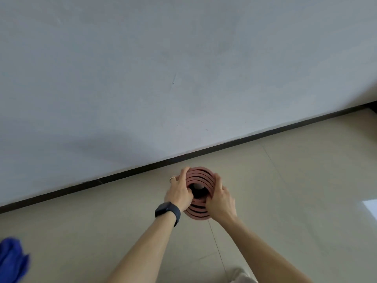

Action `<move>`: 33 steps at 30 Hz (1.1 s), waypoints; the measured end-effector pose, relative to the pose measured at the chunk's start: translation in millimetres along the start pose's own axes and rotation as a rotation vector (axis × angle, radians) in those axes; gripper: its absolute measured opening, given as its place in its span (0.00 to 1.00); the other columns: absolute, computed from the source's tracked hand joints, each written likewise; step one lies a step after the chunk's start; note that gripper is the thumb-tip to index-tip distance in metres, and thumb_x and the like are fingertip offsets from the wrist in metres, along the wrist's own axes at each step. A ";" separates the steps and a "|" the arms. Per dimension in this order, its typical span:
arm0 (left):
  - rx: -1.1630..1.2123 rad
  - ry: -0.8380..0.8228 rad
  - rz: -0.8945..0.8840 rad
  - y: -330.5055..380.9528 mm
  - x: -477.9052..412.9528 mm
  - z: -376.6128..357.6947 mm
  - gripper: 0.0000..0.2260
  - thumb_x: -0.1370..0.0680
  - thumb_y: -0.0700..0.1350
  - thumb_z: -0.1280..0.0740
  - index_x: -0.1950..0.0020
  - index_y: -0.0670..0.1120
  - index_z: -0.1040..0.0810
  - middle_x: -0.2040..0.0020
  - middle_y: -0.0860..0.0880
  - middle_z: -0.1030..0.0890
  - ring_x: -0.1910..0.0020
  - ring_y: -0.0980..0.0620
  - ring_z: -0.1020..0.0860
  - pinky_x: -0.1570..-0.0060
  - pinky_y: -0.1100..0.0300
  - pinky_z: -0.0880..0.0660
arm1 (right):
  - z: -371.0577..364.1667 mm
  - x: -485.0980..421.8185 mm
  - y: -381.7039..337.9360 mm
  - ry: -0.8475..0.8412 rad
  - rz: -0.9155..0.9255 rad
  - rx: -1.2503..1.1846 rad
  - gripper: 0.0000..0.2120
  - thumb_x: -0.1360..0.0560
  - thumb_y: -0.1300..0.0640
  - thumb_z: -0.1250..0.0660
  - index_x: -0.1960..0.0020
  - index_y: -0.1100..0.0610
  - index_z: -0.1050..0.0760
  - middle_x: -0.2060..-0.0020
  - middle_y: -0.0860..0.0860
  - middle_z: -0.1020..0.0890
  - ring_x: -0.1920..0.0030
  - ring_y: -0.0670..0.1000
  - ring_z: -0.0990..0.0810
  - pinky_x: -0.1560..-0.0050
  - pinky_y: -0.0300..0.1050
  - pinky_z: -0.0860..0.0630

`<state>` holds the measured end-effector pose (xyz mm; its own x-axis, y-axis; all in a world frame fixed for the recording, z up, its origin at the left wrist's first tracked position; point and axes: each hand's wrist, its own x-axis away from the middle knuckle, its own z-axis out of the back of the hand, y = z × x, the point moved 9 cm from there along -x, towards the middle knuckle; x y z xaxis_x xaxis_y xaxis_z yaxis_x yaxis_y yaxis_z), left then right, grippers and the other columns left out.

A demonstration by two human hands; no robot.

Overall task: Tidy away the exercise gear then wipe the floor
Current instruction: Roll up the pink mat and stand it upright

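A rolled-up reddish-brown exercise mat (201,176) stands on end on the beige tiled floor, close to the wall's dark skirting. I look down into its spiral top and hollow core. My left hand (180,189), with a ring and a dark smartwatch on the wrist, grips the roll's left side. On the roll's right side my right hand (219,198) holds it. The lower length of the mat is hidden behind my hands.
A pale grey wall (163,68) fills the upper view, with a dark skirting board (265,134) running diagonally. A blue cloth (12,260) lies at the bottom left corner. Beige floor tiles (295,190) spread to the right. My trouser leg (240,275) shows at the bottom.
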<state>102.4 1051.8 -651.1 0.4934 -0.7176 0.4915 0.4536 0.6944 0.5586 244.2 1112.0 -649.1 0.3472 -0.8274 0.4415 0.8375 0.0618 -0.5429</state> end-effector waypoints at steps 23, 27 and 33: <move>-0.282 -0.394 -0.296 377.7 249.7 -161.1 0.27 0.23 0.38 0.42 0.31 0.66 0.36 0.43 0.47 0.28 0.57 0.47 0.23 0.53 0.56 0.25 | 343.4 241.0 268.0 0.177 -0.375 -0.135 0.15 0.23 0.45 0.38 0.42 0.51 0.36 0.60 0.50 0.20 0.61 0.57 0.22 0.63 0.47 0.26; -0.316 -0.382 -0.376 457.8 237.0 -190.9 0.27 0.22 0.39 0.42 0.31 0.67 0.35 0.44 0.46 0.26 0.54 0.46 0.23 0.51 0.54 0.24 | 412.5 224.9 303.0 0.244 -0.405 -0.168 0.15 0.23 0.44 0.39 0.43 0.51 0.37 0.53 0.52 0.18 0.56 0.60 0.20 0.60 0.49 0.25; -0.329 -0.406 -0.560 596.0 200.1 -238.7 0.29 0.25 0.38 0.42 0.33 0.67 0.33 0.44 0.48 0.25 0.54 0.49 0.27 0.52 0.59 0.32 | 523.8 170.2 348.6 0.276 -0.378 -0.147 0.34 0.25 0.47 0.39 0.24 0.36 0.52 0.48 0.52 0.22 0.51 0.61 0.20 0.56 0.48 0.25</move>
<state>648.6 1334.6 -379.3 -0.1578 -0.8862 0.4357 0.7846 0.1554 0.6002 816.3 1285.2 -389.0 -0.1114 -0.8948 0.4323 0.8078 -0.3350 -0.4851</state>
